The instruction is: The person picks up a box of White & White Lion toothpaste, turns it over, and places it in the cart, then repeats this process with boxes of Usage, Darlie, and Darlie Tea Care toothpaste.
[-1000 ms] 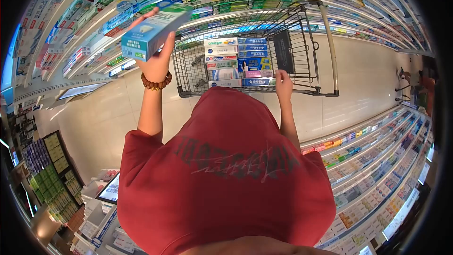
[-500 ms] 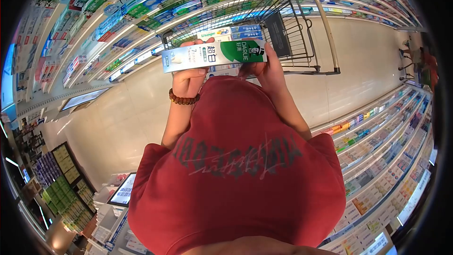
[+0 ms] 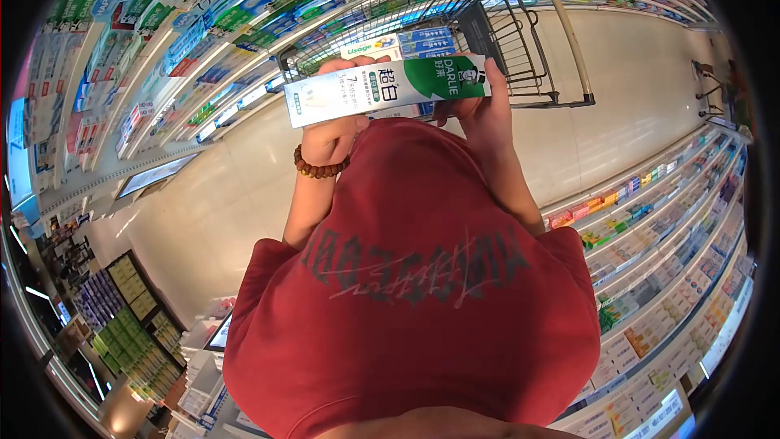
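A white and green Darlie toothpaste box (image 3: 386, 89) is held lengthwise in front of my chest, its printed broad face turned up toward me. Around its white left end, my left hand (image 3: 331, 136) is closed, wearing a brown bead bracelet (image 3: 320, 164) at the wrist. My right hand (image 3: 486, 118) grips the green end, with a finger along the end edge and others underneath. Just beyond the box is a shopping cart (image 3: 487, 45) containing a white "Usage" pack (image 3: 371, 47) and several blue boxes (image 3: 426, 39), partly hidden by the toothpaste box.
Shelves of toothpaste boxes (image 3: 191, 8) curve along the far side and left. More stocked shelves (image 3: 670, 252) stand at the right. The cart's handle bar (image 3: 562, 24) faces right over the pale floor (image 3: 561, 158). A stacked display (image 3: 130, 333) stands at lower left.
The toothpaste box has shifted slightly right and tilted, its green end higher. Its broad face shows more fully now. Both hands have kept hold of it.
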`<move>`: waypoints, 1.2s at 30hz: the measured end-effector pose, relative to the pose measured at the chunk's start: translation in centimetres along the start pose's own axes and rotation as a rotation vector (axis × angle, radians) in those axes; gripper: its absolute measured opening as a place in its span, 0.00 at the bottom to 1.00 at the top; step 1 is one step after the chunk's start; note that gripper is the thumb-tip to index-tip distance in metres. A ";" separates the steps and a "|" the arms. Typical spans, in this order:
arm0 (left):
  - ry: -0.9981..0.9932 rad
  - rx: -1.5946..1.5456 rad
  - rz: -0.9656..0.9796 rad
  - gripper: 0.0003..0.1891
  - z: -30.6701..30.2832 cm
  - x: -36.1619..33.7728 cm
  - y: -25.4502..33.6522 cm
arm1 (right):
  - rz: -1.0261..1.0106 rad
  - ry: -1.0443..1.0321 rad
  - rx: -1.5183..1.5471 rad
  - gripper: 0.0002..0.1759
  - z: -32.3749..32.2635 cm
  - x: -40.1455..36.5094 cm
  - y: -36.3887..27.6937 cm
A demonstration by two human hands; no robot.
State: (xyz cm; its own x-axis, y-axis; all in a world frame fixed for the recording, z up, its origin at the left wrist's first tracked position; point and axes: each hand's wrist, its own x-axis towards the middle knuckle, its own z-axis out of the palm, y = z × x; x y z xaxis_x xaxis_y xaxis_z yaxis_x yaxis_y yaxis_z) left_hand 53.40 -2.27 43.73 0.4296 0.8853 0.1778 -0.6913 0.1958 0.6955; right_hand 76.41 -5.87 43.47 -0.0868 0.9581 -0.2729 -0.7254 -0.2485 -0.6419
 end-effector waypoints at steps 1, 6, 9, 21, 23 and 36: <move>0.001 0.001 -0.015 0.40 0.0 -0.1 0.0 | 0.010 0.030 0.021 0.30 0.1 0.0 -0.2; 0.024 0.053 -0.047 0.48 0.4 -0.4 0.1 | 0.086 0.095 0.050 0.31 -0.2 0.3 -1.0; -0.004 0.086 -0.022 0.55 1.0 0.2 0.3 | 0.128 0.104 0.077 0.32 -0.1 0.7 -1.5; 0.015 0.464 0.106 0.43 -0.4 0.0 -0.1 | 0.114 -0.059 0.074 0.36 -1.5 1.0 -1.1; -0.001 0.579 0.189 0.43 -0.3 0.4 -0.4 | 0.016 -0.201 0.172 0.34 -1.7 1.2 -0.9; -0.132 1.783 0.919 0.21 1.4 1.2 -2.8 | 0.153 -0.205 0.101 0.25 3.1 0.1 0.3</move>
State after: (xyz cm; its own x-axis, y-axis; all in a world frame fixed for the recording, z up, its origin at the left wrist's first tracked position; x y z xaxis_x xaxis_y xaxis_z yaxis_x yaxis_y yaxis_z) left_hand 56.65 -2.36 42.94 0.4405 0.4123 0.7975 0.5181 -0.8422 0.1492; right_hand 74.08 -5.36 45.48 -0.3294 0.9219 -0.2038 -0.7565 -0.3869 -0.5273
